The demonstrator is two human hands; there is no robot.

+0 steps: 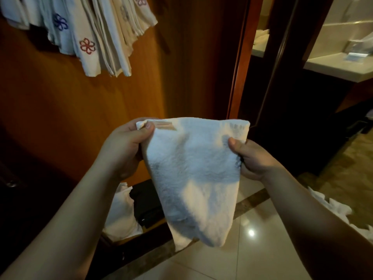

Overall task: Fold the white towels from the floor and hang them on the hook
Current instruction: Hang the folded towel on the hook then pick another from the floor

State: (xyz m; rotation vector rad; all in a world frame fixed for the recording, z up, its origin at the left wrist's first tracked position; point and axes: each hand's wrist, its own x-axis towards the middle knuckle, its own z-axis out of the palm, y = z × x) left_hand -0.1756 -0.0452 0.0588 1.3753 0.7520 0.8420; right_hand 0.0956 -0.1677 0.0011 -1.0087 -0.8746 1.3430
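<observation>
A folded white towel (193, 174) hangs in front of me, held up by both hands. My left hand (123, 146) pinches its top left corner between thumb and fingers. My right hand (252, 156) grips its right edge a little below the top, thumb on the front. Several white towels with flower marks (80, 31) hang against the wooden wall at the top left; the hook itself is hidden. More white towels lie on the floor at the right (335, 209) and low by the wall (121, 215).
A wooden panel wall (60, 102) fills the left. A door frame (240, 67) opens onto a bathroom counter (339, 67) at the right. Something dark (147, 203) sits at the wall's foot. The tiled floor (252, 249) is glossy.
</observation>
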